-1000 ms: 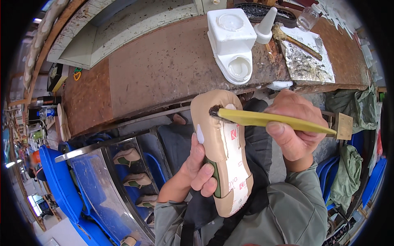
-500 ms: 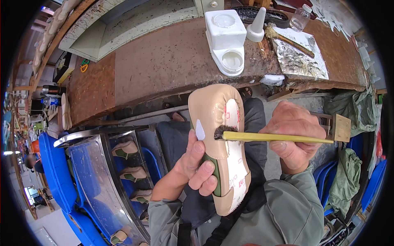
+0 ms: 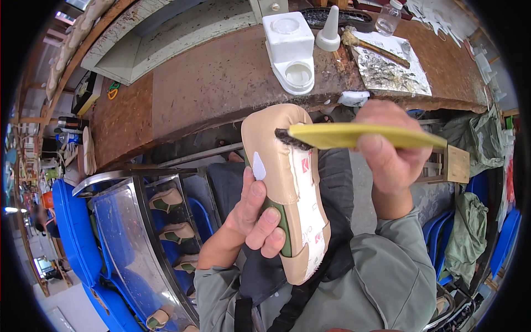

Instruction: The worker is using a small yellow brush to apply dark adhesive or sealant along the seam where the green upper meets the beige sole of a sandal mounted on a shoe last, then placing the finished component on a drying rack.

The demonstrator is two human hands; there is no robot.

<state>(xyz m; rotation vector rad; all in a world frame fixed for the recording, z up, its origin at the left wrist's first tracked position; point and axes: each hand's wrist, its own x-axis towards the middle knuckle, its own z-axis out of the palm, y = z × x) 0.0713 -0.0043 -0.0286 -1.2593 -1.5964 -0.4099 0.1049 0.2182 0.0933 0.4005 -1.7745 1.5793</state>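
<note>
Place: shoemaking workshop. Evidence: scarred, stained workbench (image 3: 204,83) across far side; on it white plastic pot (image 3: 286,41), white cone-shaped nozzle (image 3: 329,34), and, farther right, wooden-handled tool (image 3: 384,50) on blotched paper (image 3: 395,82). Left: metal-framed rack (image 3: 113,177) with several beige-and-green shoes (image 3: 177,232). Near centre: person's left hand (image 3: 253,216) grips similar shoe (image 3: 274,160); right hand (image 3: 391,152) holds yellow-handled brush (image 3: 343,136) to it.

Red letters (image 3: 306,235) and square logos (image 3: 319,237) stand on the white underside (image 3: 312,221) of the beige shoe (image 3: 271,149).
</note>
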